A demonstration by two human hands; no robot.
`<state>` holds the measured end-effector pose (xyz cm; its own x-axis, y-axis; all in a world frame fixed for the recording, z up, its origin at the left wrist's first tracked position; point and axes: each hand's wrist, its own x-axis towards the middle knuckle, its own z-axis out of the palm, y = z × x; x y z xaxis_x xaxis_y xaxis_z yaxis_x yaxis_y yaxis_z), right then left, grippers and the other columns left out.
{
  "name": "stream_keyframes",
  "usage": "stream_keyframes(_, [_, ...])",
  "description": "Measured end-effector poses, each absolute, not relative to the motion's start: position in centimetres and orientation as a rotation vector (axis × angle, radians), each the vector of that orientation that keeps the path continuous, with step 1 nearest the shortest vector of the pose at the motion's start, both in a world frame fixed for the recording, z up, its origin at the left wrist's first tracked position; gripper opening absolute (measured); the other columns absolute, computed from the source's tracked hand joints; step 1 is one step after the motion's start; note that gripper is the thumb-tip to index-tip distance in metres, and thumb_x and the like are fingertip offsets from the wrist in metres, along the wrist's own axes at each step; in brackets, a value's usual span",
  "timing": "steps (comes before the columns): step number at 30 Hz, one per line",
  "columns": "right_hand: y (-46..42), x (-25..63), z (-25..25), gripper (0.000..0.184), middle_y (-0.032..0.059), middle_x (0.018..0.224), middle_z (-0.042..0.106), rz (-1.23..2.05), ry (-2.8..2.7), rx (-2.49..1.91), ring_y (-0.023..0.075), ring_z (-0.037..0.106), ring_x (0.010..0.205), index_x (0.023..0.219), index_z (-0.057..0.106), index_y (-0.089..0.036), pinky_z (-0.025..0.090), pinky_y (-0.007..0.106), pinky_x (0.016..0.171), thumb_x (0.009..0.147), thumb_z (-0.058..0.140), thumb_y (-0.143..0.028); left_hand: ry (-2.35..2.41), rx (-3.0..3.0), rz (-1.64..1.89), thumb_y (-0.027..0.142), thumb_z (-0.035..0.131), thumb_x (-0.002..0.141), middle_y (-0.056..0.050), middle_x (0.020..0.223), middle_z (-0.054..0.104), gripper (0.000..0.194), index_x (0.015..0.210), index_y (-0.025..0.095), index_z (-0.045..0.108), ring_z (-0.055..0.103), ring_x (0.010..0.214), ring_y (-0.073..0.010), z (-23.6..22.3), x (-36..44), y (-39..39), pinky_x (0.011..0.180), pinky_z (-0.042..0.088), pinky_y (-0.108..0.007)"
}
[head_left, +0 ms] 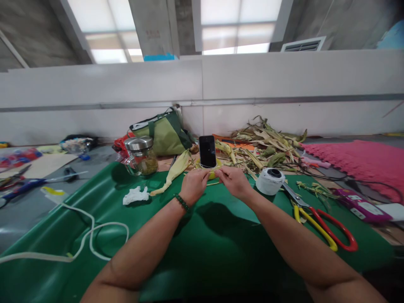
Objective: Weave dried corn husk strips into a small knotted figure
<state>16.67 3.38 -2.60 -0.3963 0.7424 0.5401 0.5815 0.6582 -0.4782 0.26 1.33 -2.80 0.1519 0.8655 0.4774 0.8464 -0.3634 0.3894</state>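
Close together in front of a phone, my two hands hold a thin, pale strip, which looks like corn husk. My left hand, with a dark green bead bracelet at the wrist, pinches the strip's left part. Fingers of my right hand are closed on its right part. The phone stands upright by something yellow, partly hidden behind the strip and fingers. Left of my hands lies a long corn husk, with a crumpled white tissue beside it. A white roll stands right of my right hand.
Large red-and-yellow-handled scissors lie beside my right forearm. A glass jar and green bag stand at back left. Dry husks are heaped at back right. A white cord loops across the green mat.
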Motion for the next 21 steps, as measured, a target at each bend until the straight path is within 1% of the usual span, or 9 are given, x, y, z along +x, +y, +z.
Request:
stream_keyframes(2, [3.2, 16.1, -2.9, 0.029, 0.0009, 0.059, 0.063, 0.538, -2.035, -0.907, 0.0116, 0.056, 0.052, 0.068, 0.06, -0.018, 0.041, 0.022, 0.053, 0.091, 0.045, -0.028, 1.654, 2.198, 1.181, 0.015, 0.051, 0.085, -0.012, 0.094, 0.073, 0.028, 0.103, 0.014, 0.071, 0.066, 0.086, -0.0221, -3.3, 0.2, 1.9, 0.081, 0.049, -0.034])
stream_keyframes(4, [3.0, 15.7, -3.1, 0.025, 0.0011, 0.063, 0.065, 0.688, -1.978, -0.829, 0.0116, 0.058, 0.053, 0.073, 0.063, -0.018, 0.044, 0.023, 0.053, 0.089, 0.047, -0.029, 1.494, 1.953, 1.305, 0.015, 0.051, 0.083, -0.01, 0.088, 0.074, 0.03, 0.105, 0.012, 0.07, 0.066, 0.079, -0.0198, -3.9, 0.1, 2.5, 0.078, 0.052, -0.033])
stream_keyframes(7, [2.9, 15.3, -3.3, 0.024, 0.0013, 0.064, 0.066, 0.743, -1.92, -0.807, 0.012, 0.059, 0.053, 0.069, 0.065, -0.018, 0.046, 0.024, 0.054, 0.085, 0.052, -0.03, 1.173, 1.629, 1.347, 0.021, 0.055, 0.081, -0.005, 0.077, 0.072, 0.032, 0.108, 0.011, 0.069, 0.065, 0.07, -0.0164, -4.3, -0.1, 3.2, 0.072, 0.054, -0.031])
stream_keyframes(10, [3.2, 15.4, -3.3, 0.019, 0.0012, 0.063, 0.066, 0.822, -1.842, -0.85, 0.0122, 0.059, 0.052, 0.069, 0.068, -0.018, 0.046, 0.024, 0.051, 0.08, 0.058, -0.031, 1.023, 1.471, 1.323, 0.027, 0.061, 0.078, -0.005, 0.079, 0.072, 0.036, 0.109, 0.01, 0.069, 0.064, 0.068, -0.0147, -4.1, -0.3, 3.1, 0.071, 0.054, -0.03])
stream_keyframes(13, [3.5, 15.6, -3.2, 0.015, 0.0004, 0.059, 0.065, 0.902, -1.793, -0.91, 0.0115, 0.056, 0.048, 0.07, 0.07, -0.018, 0.044, 0.023, 0.048, 0.076, 0.063, -0.029, 1.041, 1.486, 1.271, 0.027, 0.062, 0.076, -0.006, 0.083, 0.072, 0.038, 0.11, 0.011, 0.069, 0.062, 0.065, -0.0134, -3.3, -0.5, 2.5, 0.064, 0.052, -0.026])
stream_keyframes(15, [3.7, 15.8, -3.1, 0.015, -0.0006, 0.054, 0.063, 0.864, -1.81, -0.94, 0.0109, 0.054, 0.047, 0.068, 0.07, -0.017, 0.041, 0.022, 0.048, 0.076, 0.063, -0.028, 1.072, 1.53, 1.213, 0.022, 0.061, 0.075, -0.005, 0.08, 0.072, 0.04, 0.113, 0.012, 0.068, 0.06, 0.062, -0.0128, -2.7, -0.6, 2.1, 0.06, 0.05, -0.025])
stream_keyframes(18, [3.6, 16.1, -3.0, 0.014, -0.0008, 0.054, 0.062, 0.683, -1.885, -0.968, 0.0107, 0.052, 0.049, 0.069, 0.071, -0.018, 0.037, 0.022, 0.049, 0.077, 0.063, -0.026, 1.084, 1.605, 1.132, 0.016, 0.062, 0.07, -0.004, 0.075, 0.07, 0.045, 0.114, 0.012, 0.067, 0.06, 0.064, -0.0137, -2.1, -0.7, 1.7, 0.063, 0.05, -0.025])
stream_keyframes(19, [3.5, 16.1, -2.9, 0.014, -0.0004, 0.057, 0.064, 0.617, -1.914, -0.968, 0.0109, 0.053, 0.051, 0.071, 0.072, -0.018, 0.037, 0.022, 0.05, 0.078, 0.063, -0.025, 1.079, 1.63, 1.117, 0.017, 0.063, 0.07, -0.004, 0.074, 0.07, 0.045, 0.114, 0.011, 0.067, 0.061, 0.065, -0.0143, -1.9, -0.6, 1.6, 0.064, 0.05, -0.025])
stream_keyframes(21, [3.4, 16.2, -2.8, 0.013, 0.0008, 0.064, 0.068, 0.508, -1.96, -0.969, 0.0119, 0.057, 0.056, 0.074, 0.072, -0.02, 0.038, 0.023, 0.053, 0.08, 0.062, -0.024, 1.083, 1.67, 1.106, 0.025, 0.065, 0.073, -0.005, 0.075, 0.07, 0.044, 0.114, 0.01, 0.067, 0.06, 0.064, -0.0145, -1.8, -0.5, 1.4, 0.062, 0.05, -0.026])
